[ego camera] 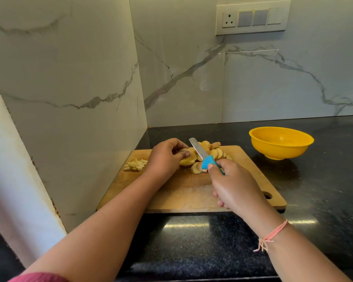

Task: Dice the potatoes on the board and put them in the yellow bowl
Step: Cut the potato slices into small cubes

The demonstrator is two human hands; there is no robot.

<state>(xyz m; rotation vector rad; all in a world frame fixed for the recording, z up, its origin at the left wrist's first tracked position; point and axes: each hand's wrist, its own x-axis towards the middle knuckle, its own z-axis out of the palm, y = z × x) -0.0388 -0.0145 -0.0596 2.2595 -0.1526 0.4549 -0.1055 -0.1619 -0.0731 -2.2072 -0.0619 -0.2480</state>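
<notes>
Head view: left hand (165,157) pinches stacked potato slices (187,162), right hand (232,186) grips the knife (202,155); firm but likely wet and slippery, the slices seem best pinned from above, fingertips tucked.

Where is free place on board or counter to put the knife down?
Free: the board's near part, between the forearms; the counter between board and yellow bowl. Crowded: the board's far half, with potato slices, cut pieces, left hand and right hand.

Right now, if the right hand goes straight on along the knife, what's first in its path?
Probably the potato slices beside the knife; the left hand sits just left of that line. Depth unclear.
</notes>
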